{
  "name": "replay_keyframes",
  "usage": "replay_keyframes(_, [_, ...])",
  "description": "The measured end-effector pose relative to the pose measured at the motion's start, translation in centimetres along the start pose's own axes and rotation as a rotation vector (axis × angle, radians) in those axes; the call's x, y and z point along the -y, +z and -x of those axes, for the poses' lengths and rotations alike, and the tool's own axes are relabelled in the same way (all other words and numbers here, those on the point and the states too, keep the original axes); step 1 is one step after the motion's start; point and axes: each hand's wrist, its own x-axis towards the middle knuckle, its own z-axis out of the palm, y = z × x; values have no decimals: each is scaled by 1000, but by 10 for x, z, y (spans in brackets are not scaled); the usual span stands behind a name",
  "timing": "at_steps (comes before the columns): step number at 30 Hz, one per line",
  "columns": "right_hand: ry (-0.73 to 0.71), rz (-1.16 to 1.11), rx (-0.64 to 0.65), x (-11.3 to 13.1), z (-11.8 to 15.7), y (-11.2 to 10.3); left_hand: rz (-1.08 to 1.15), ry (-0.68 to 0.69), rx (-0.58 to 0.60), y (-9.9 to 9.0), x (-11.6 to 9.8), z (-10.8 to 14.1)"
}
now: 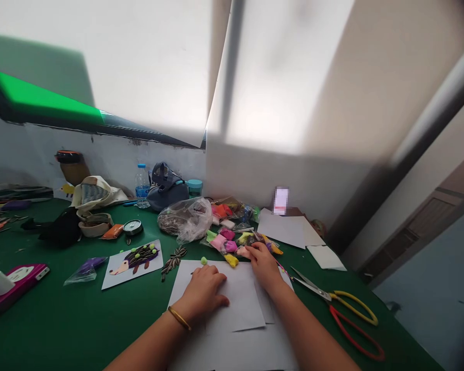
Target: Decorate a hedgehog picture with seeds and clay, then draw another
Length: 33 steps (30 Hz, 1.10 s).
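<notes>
Left hand, palm down, fingers loosely spread on white paper; right hand, half-curled, fingertips at wrapped clay; scissors just rightward.

On the green counter, see scissors near the right edge, white paper beside them, bottle near the far edge.

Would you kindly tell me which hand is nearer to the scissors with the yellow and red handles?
Right. The right hand is to the left of the scissors, its fingers at the colourful packets; the left hand rests on the white paper, farther left.
</notes>
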Motion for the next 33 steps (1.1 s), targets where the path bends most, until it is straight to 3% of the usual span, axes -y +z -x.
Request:
replay_keyframes(4, [66, -115, -36, -2, 16, -17, 44, -28, 22, -1, -4, 0])
replay_keyframes(10, [119, -146, 280, 10, 51, -30, 123, -13, -27, -1, -5, 1])
replay_keyframes(12, [100, -96, 313, 18, 56, -28, 125, -1, -18, 0, -3, 1])
replay_keyframes(17, [87, -118, 281, 31, 58, -21, 86, -14, -20, 2, -2, 2])
replay_keyframes(22, [147, -288, 210, 28, 59, -20, 90, -12, -59, -2, 0, 2])
replay_keyframes(26, [169, -431, 161, 22, 58, -22, 289, -77, -118, -6, 4, 0])
replay_keyframes(33, [257, -604, 139, 21, 58, -19, 477, -94, -69, -6, 5, -3])
